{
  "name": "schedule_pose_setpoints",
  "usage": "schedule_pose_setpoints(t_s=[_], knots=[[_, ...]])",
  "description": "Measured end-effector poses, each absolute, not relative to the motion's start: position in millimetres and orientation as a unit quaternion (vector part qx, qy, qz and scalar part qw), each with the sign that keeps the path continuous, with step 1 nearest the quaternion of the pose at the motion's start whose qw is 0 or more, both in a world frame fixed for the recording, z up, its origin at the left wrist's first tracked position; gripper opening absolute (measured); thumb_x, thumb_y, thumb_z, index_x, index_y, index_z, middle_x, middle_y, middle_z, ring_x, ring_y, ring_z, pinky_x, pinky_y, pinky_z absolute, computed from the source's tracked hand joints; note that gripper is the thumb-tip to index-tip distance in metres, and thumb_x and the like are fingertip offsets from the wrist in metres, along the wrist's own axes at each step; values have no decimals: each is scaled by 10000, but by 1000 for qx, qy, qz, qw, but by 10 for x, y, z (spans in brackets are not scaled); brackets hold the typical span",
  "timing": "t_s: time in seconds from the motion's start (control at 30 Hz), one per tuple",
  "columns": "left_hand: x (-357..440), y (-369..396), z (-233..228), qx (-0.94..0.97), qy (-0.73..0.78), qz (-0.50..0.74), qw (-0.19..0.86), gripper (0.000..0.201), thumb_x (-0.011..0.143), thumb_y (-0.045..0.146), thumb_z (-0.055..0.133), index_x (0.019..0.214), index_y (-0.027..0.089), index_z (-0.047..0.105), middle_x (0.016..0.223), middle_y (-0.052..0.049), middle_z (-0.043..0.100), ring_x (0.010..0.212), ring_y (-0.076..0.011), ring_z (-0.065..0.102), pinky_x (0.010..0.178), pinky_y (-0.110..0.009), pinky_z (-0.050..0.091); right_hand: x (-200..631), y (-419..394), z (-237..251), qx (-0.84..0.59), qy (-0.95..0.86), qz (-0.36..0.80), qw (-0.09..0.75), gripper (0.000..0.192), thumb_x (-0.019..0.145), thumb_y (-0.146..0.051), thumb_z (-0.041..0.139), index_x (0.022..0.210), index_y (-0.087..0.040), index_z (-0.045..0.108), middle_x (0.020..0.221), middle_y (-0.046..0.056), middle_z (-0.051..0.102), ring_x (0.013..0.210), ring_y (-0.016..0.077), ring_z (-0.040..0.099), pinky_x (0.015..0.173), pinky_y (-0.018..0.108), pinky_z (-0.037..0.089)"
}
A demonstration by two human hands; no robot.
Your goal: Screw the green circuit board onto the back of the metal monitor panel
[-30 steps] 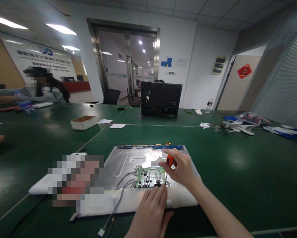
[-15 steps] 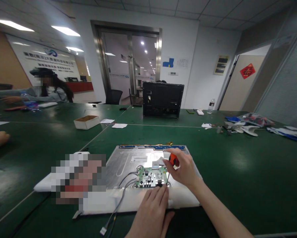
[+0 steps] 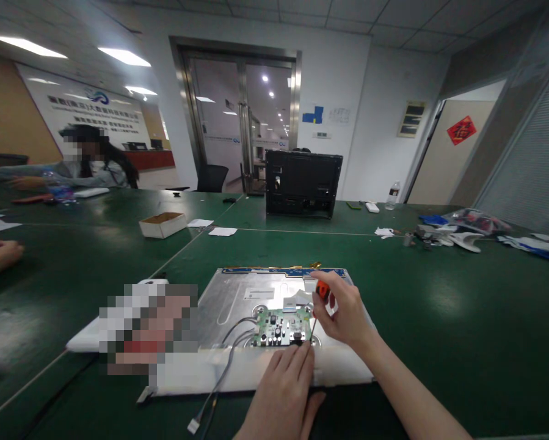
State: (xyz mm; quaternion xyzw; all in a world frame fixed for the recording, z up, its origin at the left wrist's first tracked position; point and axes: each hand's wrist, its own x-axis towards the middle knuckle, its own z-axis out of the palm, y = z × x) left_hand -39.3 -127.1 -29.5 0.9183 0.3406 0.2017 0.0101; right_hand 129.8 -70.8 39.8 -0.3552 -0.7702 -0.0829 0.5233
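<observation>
In the head view a flat display panel lies with its metal back up. Fixed on it is a green circuit board, with grey cables running off its left side. My right hand is closed around the red and black handle of a screwdriver. The shaft slants down to the board's lower right corner. Stretched out, the fingers of my left hand rest on the whitish near strip of the panel, fingertips close to the screwdriver's tip. That tip is too small to make out.
Left of the panel lies a white object, partly blurred out. Farther off are an open box, a black monitor casing, a bottle and scattered parts. Another person sits far left; someone's hand is at the left edge.
The view has shifted slightly. My right hand has turned a little on the screwdriver, and its fingers sit differently around the handle. My left hand stays in place.
</observation>
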Motion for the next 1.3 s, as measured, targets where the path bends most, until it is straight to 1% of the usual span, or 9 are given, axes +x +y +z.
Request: schedule_pose_setpoints(t_s=[0.13,0.23,0.47,0.6,0.7,0.8,1.0,1.1,1.3], knots=[[-388,-1281,-277,919,342,193,18,493,794,168,558,1276,115,468,1295,-142,551,1105,-291,527,932,-441,442,1282,-675,361,-358,-761,-116,528,156,859,-255,563,1004,-216,521,635,-49,533,464,80,451,467,201,376],[-389,-1286,-268,917,346,199,26,493,795,168,559,1278,120,470,1294,-140,551,1106,-288,528,942,-436,437,1292,-678,361,-361,-765,-111,522,197,854,-327,602,994,-210,527,640,-39,553,472,82,466,463,200,373],[-394,-1273,-298,916,341,209,20,470,806,184,565,1263,120,477,1275,-141,564,1098,-292,535,937,-446,445,1325,-736,423,-337,-792,-59,506,382,821,-155,445,1201,-190,470,827,35,612,597,126,540,511,241,432],[-401,-1269,-311,916,338,217,16,481,808,189,571,1274,130,469,1284,-133,562,1106,-287,534,943,-440,446,1297,-725,416,-347,-774,-90,522,319,815,-151,490,1128,-212,499,710,-15,573,508,102,500,466,215,408],[-403,-1274,-302,917,341,207,21,484,808,186,570,1278,126,470,1298,-135,552,1114,-288,529,951,-441,441,1278,-706,401,-344,-768,-110,529,208,846,-215,553,1049,-225,508,654,-41,574,452,84,476,449,199,389],[-402,-1279,-288,918,343,199,24,499,797,175,570,1282,117,468,1302,-139,548,1118,-288,525,954,-442,438,1282,-704,405,-336,-771,-121,527,207,844,-296,609,1007,-222,505,610,-55,574,430,80,469,443,196,373],[-405,-1279,-297,914,343,215,18,472,806,192,564,1266,133,474,1284,-133,561,1100,-283,537,935,-435,447,1325,-755,444,-336,-805,-66,485,342,836,-197,464,1179,-185,468,755,12,593,566,130,533,522,250,419],[-406,-1278,-311,915,340,219,11,468,812,203,559,1267,140,473,1288,-131,557,1106,-283,533,935,-431,444,1322,-759,436,-344,-802,-60,485,414,802,-145,439,1213,-192,447,763,3,586,553,123,520,523,251,421],[-400,-1272,-305,914,340,222,13,480,809,196,560,1277,137,471,1281,-124,563,1094,-274,534,937,-419,442,1288,-715,402,-341,-788,-91,504,275,845,-158,490,1111,-225,461,720,-19,560,504,95,482,470,209,387]])
